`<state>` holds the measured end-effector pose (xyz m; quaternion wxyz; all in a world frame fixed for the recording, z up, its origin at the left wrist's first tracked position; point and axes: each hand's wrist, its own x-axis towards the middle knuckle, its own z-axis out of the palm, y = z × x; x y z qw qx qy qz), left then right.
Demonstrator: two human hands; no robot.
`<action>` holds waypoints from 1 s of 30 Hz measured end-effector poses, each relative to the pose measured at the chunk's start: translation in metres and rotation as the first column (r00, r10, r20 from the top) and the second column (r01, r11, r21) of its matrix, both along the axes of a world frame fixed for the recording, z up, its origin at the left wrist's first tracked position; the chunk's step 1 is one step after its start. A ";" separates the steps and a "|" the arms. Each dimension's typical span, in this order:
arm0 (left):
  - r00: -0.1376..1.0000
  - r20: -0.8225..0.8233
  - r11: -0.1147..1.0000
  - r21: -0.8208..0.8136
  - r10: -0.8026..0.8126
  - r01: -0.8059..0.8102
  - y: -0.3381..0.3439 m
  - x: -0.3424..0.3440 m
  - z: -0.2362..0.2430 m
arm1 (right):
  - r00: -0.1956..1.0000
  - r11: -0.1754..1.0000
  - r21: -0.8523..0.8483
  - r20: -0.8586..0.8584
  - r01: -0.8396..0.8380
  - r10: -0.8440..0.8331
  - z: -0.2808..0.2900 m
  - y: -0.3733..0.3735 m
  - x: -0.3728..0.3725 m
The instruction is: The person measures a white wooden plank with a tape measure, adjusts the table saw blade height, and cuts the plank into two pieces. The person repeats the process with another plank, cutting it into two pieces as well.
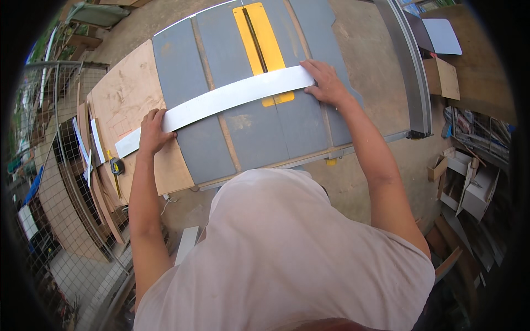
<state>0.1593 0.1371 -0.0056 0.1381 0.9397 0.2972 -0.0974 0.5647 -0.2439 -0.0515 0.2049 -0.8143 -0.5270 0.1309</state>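
Note:
A long white board strip (232,95) lies across the grey top of a table saw (248,138), slanting up to the right. It crosses the yellow insert plate (258,41) with its dark slot. My left hand (153,132) grips the strip toward its left end, fingers over the far edge and thumb at the near one. At the other end, my right hand (327,84) holds the strip between its fingers and thumb, just right of the yellow plate. Whether the saw blade stands up in the slot cannot be made out.
A plywood panel (130,83) extends the saw top on the left; a tape measure (116,165) lies on it beside wood offcuts (99,182). To the right runs a grey metal fence rail (408,66). Cardboard boxes (441,77) and scraps stand beyond it. Wire mesh (41,138) borders the far left.

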 end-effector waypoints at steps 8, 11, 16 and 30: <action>1.000 -0.004 1.000 -0.010 0.013 -0.013 0.003 0.001 -0.002 | 1.000 1.000 -0.004 -0.011 0.002 -0.002 0.000 0.001 0.002; 1.000 -0.011 1.000 -0.001 0.013 -0.013 0.002 0.004 0.001 | 1.000 1.000 -0.009 -0.013 0.002 -0.002 0.001 0.001 0.002; 0.999 -0.048 1.000 -0.012 0.010 -0.011 -0.002 0.010 0.009 | 1.000 1.000 -0.014 -0.020 -0.003 0.002 0.000 0.001 0.004; 1.000 -0.015 1.000 -0.012 0.016 -0.016 0.000 0.010 0.000 | 1.000 0.999 -0.032 0.000 -0.005 0.005 -0.001 0.006 0.006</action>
